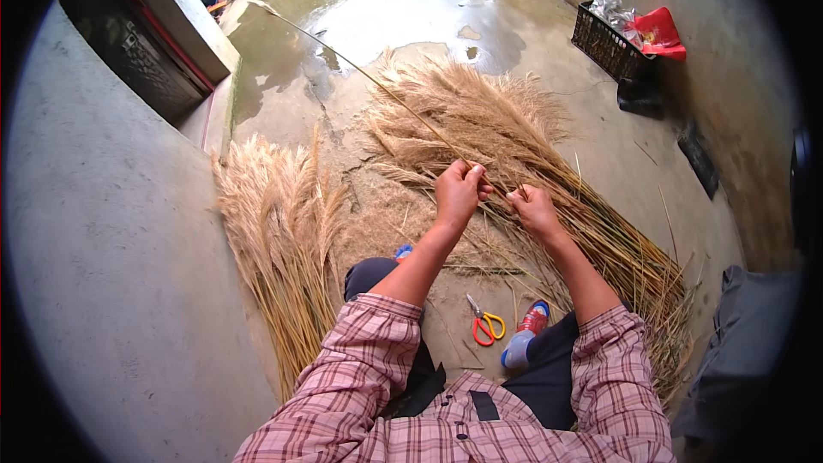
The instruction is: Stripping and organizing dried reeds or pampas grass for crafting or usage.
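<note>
A single long reed stalk (386,89) with a thin pale tip slants up and left from my hands. My left hand (459,191) grips it between thumb and fingers. Close by on the right, my right hand (532,204) pinches the stalk's lower part, with the fingertips partly hidden. Beneath and beyond both hands lies a large heap of plumed reed stalks (463,103), plumes away from me and stems toward the lower right. A smaller bundle of plumed stalks (276,206) lies along my left side. Scissors (487,323) with one red and one yellow handle rest on the floor between my feet.
A black plastic crate (607,45) with clear plastic and a red bag (661,33) stands by the right wall. Water (373,9) wets the concrete floor farther off. The left wall (116,218) runs close to the smaller bundle. Grey cloth (739,341) shows at lower right.
</note>
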Tool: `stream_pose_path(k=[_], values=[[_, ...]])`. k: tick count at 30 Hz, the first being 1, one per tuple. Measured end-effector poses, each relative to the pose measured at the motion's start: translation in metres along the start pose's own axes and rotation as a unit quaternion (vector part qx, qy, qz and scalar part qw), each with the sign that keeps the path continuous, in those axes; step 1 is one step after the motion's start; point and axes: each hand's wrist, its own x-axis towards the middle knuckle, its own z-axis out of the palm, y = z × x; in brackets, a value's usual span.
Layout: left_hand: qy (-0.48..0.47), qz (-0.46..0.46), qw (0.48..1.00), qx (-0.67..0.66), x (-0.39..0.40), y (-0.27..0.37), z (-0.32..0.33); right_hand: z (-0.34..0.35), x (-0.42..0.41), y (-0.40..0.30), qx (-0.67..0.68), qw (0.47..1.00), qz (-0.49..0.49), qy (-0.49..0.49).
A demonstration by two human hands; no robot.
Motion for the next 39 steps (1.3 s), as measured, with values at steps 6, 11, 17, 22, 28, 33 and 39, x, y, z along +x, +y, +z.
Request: stream_pose_path(k=[6, 11, 17, 22, 28, 33, 39], values=[[0.001, 0.051, 0.999, 0.001, -0.010, 0.001, 0.004, -0.004, 0.001, 0.001, 0.005, 0.990, 0.015, 0.139], [0.047, 0.064, 0.996, -0.029, -0.004, 0.011, -0.003, -0.037, 0.019, 0.043, 0.401, 0.871, 0.217, 0.181], [0.137, 0.129, 0.977, -0.101, 0.024, 0.022, -0.060, -0.116, 0.037, 0.099, 0.511, 0.766, 0.171, 0.350], [0.174, 0.084, 0.976, -0.101, 0.027, 0.028, -0.085, -0.153, 0.024, 0.096, 0.458, 0.773, 0.152, 0.412], [0.172, 0.089, 0.976, -0.098, 0.032, 0.025, -0.076, -0.141, 0.018, 0.051, 0.581, 0.762, 0.080, 0.275], [0.151, 0.073, 0.981, -0.094, 0.028, 0.022, -0.062, -0.116, 0.003, -0.004, 0.373, 0.922, 0.009, 0.101], [0.122, 0.075, 0.986, -0.085, 0.019, 0.027, -0.042, -0.035, -0.015, -0.033, 0.161, 0.976, -0.107, -0.103]])
